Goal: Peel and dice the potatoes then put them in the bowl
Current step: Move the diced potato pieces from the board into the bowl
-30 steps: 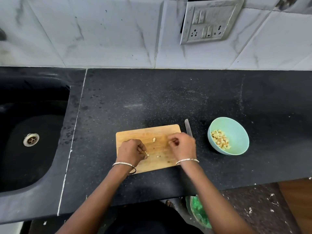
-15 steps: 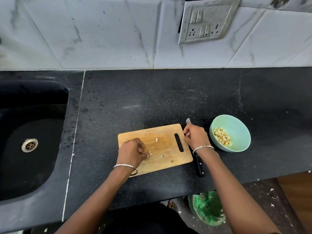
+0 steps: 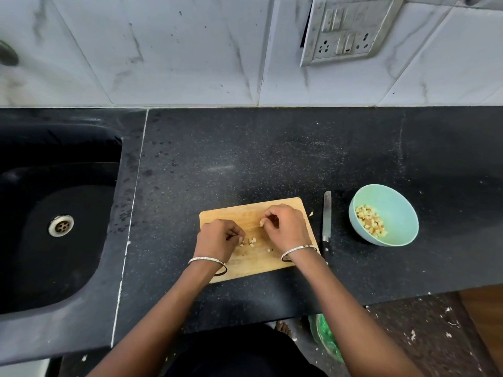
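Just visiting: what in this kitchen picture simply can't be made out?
- Head view: whether the left hand grips any potato pieces; its curled fingers cover them.
- Head view: the right part of the cutting board, under the right hand.
- Head view: the dark handle of the knife, lost against the black counter.
- Head view: the green container below, cut off by the counter edge.
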`<state>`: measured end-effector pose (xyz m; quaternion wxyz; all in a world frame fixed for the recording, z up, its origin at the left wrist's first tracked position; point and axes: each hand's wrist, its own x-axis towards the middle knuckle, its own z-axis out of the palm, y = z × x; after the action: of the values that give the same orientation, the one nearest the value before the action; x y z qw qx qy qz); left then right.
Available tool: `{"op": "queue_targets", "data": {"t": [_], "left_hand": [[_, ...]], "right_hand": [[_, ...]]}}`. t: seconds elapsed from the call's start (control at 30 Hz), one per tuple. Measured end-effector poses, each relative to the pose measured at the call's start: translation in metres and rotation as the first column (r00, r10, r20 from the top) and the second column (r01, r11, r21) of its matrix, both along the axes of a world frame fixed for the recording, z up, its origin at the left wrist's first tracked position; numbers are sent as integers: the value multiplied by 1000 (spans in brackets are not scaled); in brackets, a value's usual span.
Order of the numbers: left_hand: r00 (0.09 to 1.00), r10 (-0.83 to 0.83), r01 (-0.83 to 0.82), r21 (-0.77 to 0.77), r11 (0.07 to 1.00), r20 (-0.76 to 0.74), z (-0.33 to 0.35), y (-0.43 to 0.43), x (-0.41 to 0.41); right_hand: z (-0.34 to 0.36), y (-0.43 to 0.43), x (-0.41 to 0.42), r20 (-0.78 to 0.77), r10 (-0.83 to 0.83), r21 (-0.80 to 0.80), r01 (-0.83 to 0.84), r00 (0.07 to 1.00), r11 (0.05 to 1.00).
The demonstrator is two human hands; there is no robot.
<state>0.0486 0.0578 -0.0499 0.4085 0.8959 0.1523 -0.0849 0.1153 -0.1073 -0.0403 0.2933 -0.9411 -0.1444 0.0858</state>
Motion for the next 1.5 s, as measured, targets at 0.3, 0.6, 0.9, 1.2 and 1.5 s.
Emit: {"op": "queue_targets", "data": {"t": [0.3,0.6,0.9,1.2,1.5], "left_hand": [[995,103,-104,-133,986,-11,-6,9,-7],[995,-62,63,13,998,-74,2,6,-7],[999,-41,41,-56,998,2,0,-2,-3],[988,152,-152,-79,985,-4,-5,13,-12],[988,151,-150,-49,988,26,-6,12,-18]], "right_hand": [[-31,19,-64,112,246,-158,-228,963,961],[-2,-36,-17,188,-160,16,160,969,987],[-21,-2,-60,122,79,-111,-66,989,992],[-22,20,-73,153,174,-35,-171,973,985],[-45,-1,-65,259,428,-229,-376,866,898]]}}
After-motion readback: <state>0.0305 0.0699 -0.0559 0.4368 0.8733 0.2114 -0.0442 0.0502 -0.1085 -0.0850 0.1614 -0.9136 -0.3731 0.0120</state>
